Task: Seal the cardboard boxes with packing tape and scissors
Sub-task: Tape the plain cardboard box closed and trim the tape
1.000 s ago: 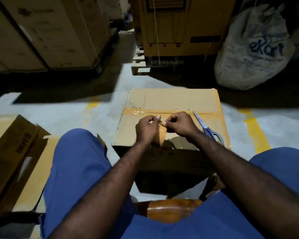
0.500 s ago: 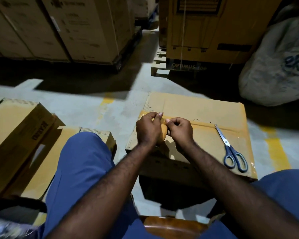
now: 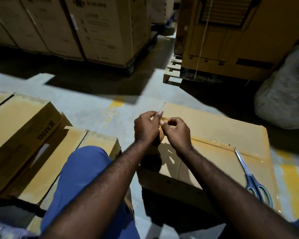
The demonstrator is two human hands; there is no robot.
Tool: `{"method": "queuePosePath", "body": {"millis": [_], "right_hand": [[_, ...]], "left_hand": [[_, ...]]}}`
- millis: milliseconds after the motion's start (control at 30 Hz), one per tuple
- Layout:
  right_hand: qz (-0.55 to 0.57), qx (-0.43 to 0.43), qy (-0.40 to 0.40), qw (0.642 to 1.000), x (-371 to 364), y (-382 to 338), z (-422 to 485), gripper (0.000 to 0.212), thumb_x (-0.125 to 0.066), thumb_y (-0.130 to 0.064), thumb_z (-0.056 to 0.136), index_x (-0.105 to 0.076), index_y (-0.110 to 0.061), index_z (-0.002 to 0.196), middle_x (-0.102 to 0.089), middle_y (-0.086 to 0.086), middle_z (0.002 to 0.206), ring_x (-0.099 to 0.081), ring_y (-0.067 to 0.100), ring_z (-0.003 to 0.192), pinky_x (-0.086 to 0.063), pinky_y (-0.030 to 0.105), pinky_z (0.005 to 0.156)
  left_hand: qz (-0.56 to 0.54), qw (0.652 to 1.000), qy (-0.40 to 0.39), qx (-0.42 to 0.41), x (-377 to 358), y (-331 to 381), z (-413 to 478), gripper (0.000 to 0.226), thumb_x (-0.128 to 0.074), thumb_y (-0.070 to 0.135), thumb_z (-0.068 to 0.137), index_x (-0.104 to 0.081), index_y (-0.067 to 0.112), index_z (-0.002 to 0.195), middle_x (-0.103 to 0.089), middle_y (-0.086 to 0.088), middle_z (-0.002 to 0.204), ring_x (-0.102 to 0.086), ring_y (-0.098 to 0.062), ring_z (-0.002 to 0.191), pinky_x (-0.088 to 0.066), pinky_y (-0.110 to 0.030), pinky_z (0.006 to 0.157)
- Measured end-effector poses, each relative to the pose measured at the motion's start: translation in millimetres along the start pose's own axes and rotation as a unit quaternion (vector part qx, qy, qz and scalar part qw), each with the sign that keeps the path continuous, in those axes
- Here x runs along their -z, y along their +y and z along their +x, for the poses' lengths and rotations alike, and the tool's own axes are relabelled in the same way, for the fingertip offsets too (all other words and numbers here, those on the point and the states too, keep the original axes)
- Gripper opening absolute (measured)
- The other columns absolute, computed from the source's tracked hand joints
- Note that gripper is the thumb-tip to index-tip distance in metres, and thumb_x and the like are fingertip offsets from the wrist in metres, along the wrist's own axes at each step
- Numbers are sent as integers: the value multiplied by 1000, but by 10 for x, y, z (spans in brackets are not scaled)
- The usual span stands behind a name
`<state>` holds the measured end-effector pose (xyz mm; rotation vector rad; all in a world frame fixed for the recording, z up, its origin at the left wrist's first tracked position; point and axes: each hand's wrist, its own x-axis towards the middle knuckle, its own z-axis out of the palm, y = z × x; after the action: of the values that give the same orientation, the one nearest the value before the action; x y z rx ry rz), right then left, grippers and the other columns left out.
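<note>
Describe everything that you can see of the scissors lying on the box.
The scissors lie flat on top of the cardboard box, near its right edge. The blades are silver metal, closed, and point away from the person; the two grey-blue handle loops, plastic by the look, lie toward the near corner. Nothing but the box touches them: the left hand and right hand hold a tape roll further left.

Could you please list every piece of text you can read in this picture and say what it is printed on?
"OPTIMUS", followed by a blurred number: along the foot of the large carton on the pallet.
"EARGO", letters uncertain: side of the box on the left.
Print on the stacked cartons at the back: too blurred to read.
</note>
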<state>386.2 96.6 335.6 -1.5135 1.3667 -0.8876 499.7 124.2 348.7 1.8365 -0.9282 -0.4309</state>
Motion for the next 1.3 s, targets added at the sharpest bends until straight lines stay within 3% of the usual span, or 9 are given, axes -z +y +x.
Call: {"method": "queuePosePath", "body": {"millis": [100, 267, 367, 500, 600, 733, 833, 1033, 1300], "right_hand": [[132, -105, -71, 983, -113, -101, 276, 124, -92, -61, 54, -34, -14, 153, -67, 5, 121, -70, 19, 104, -58, 41, 92], [111, -67, -178, 976, -104, -257, 683, 27, -81, -28, 87, -77, -5, 100, -77, 5, 95, -70, 15, 92, -53, 33, 82], [99, -72, -183, 975, -94, -311, 967, 19, -84, -20, 84, -77, -5, 93, -69, 2, 77, -60, 12, 70, -45, 27, 67], [44, -63, -183, 980, -141, -323, 1337, 12, -83, -14, 83, -79, -4, 88, -72, 4, 74, -61, 12, 66, -48, 27, 65], [40, -49, -130, 989, -233, -217, 1609, 10, -86, -17, 81, -80, -9, 82, -73, 2, 71, -61, 14, 66, -51, 27, 62], [6, -33, -102, 994, -315, -112, 1886, 8, -86, -18, 81, -82, -12, 83, -75, 6, 73, -63, 16, 64, -51, 24, 56], [-33, -1, -92, 995, -364, -116, 2026, 6, -84, -15, 83, -81, -10, 84, -75, 8, 73, -66, 15, 60, -47, 19, 49], [-79, -5, -100, 992, -414, -15, 2371, 11, -84, -15, 83, -81, -6, 89, -77, 8, 78, -74, 18, 67, -52, 19, 53], [-148, -9, -50, 988, -464, 199, 2763, 19, -87, -30, 78, -81, -18, 92, -77, -3, 89, -72, 11, 86, -61, 36, 84]], "left_hand": [[-1, 1000, 4, 8, 71, -80, 249, 29, -67, 46, 94, -80, 20, 99, -78, 5, 97, -68, -12, 90, -45, -21, 74], [-23, 999, -29, 29, 2, -84, 593, 26, -68, 45, 93, -79, 22, 89, -76, 6, 87, -68, -12, 84, -46, -22, 71], [-58, 996, -48, 48, -94, -89, 792, 27, -67, 45, 94, -79, 20, 91, -77, 6, 87, -70, -14, 87, -49, -23, 72], [-117, 985, -80, 102, -183, -47, 1002, 40, -54, 56, 98, -75, 26, 114, -75, 4, 106, -66, -17, 100, -50, -29, 83], [-148, 972, -81, 163, -234, -116, 1084, 44, -52, 63, 95, -69, 25, 106, -71, -4, 109, -64, -23, 96, -50, -34, 78], [-120, 976, -139, 117, -289, -239, 1075, 40, -66, 49, 93, -62, 20, 119, -67, -5, 116, -63, -21, 100, -48, -28, 66], [-62, 983, -149, 89, -297, -334, 1091, 39, -67, 41, 94, -58, 22, 127, -65, -6, 117, -64, -23, 101, -57, -33, 77], [19, 993, -98, 59, -268, -373, 1076, 35, -60, 44, 97, -65, 29, 128, -68, -3, 128, -63, -24, 113, -51, -33, 91], [126, 984, -120, 46, -248, -229, 1053, 28, -53, 37, 97, -77, 26, 107, -75, 3, 112, -67, -21, 100, -44, -26, 75]]}}
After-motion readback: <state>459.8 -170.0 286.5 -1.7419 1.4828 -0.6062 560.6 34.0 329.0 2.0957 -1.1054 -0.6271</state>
